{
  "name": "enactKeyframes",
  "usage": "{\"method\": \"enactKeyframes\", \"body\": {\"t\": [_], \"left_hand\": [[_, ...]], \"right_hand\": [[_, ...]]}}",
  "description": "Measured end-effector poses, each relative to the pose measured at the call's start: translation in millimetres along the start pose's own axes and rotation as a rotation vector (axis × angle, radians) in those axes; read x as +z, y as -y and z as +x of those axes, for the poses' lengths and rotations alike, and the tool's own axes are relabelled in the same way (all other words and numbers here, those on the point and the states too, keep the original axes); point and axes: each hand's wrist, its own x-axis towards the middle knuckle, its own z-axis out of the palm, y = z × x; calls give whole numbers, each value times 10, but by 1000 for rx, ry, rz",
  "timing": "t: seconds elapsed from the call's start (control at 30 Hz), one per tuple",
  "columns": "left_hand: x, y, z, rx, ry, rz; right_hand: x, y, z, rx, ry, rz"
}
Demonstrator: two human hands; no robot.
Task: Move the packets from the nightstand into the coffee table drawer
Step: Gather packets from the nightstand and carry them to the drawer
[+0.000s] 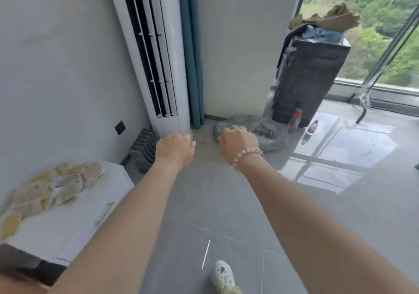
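Where the packets lie: blurred yellowish heap on the nightstand top, spread from its left edge toward the far right corner; neither hand touches them.
Nightstand: white, lower left, gold handle on its front.
Wall: grey, black socket plate low down, dark ribbed object on the floor below it.
Air conditioner: tall white standing unit, dark vertical slots; blue curtain just beside its right edge.
Left hand: stretched forward, back of hand up, fingers curled into a fist, nothing seen in it.
Right hand: also out front, fingers curled tight, nothing visibly held; bead bracelet on wrist, ring on one finger.
Grey bag: crumpled on floor beyond right hand.
Black cabinet: upright, brown paper on top; two bottles by its base.
Window: greenery outside.
Shoe: white, speckled, at bottom edge.
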Motion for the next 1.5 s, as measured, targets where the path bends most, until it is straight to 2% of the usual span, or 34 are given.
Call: {"method": "enactKeyframes", "body": {"t": [0.5, 0.87, 1.1, 1.3, 1.5], "left_hand": [[-80, 1568, 523, -536, -32, 81], [-48, 2559, 108, -903, 10, 135], [125, 3251, 162, -939, 40, 123], [238, 4190, 202, -979, 13, 102], [438, 5086, 9, -1066, 60, 84]], "right_hand": [[221, 1495, 1743, -536, 69, 40], [491, 2841, 2070, -878, 117, 41], [778, 3595, 2304, -958, 145, 32], [941, 4565, 2610, -1019, 164, 4], [1270, 5523, 2717, -1070, 232, 4]]}}
